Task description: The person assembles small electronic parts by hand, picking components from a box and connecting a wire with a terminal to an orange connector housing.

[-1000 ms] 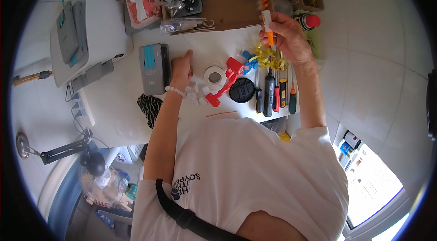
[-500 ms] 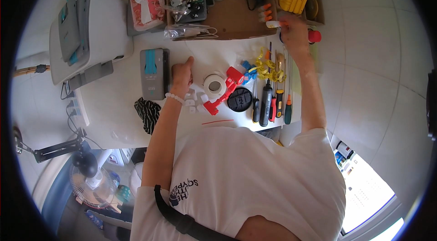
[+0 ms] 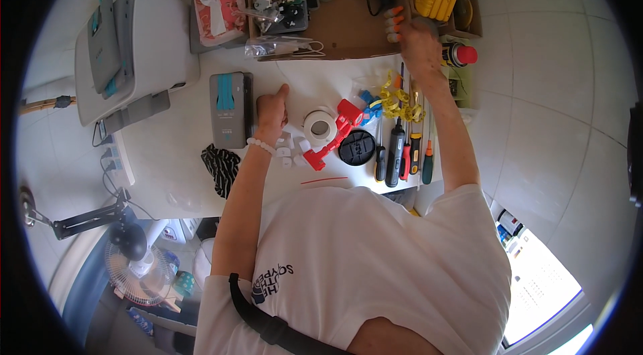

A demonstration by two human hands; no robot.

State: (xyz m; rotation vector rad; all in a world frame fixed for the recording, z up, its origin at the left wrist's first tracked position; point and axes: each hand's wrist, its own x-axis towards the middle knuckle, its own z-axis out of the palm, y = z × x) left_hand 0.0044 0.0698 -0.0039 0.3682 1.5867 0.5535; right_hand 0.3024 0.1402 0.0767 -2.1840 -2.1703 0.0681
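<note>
My left hand (image 3: 271,110) rests curled on the table with the thumb sticking up, its palm side hidden. It lies between a grey box with a blue band (image 3: 230,110) and a white tape roll (image 3: 309,128). Small white pieces (image 3: 284,153) lie below it. My right hand (image 3: 420,47) reaches to the right edge of the cardboard box (image 3: 348,27), fingers bent. Its fingertips are beside several small white pieces with orange tips (image 3: 394,20), stacked in a row. What the fingers grip, if anything, is hidden.
A red plastic tool (image 3: 333,137), a black round lid (image 3: 356,147), yellow tape strips (image 3: 400,99) and several screwdrivers (image 3: 396,154) lie mid-table and right. A spray can with a red cap (image 3: 462,54) stands beside my right hand. A white printer (image 3: 151,40) is at the left.
My right hand has moved slightly left and down. The white piece with an orange tip, earlier sticking out from its fingers, now sits in line with the others. My left hand stays in place.
</note>
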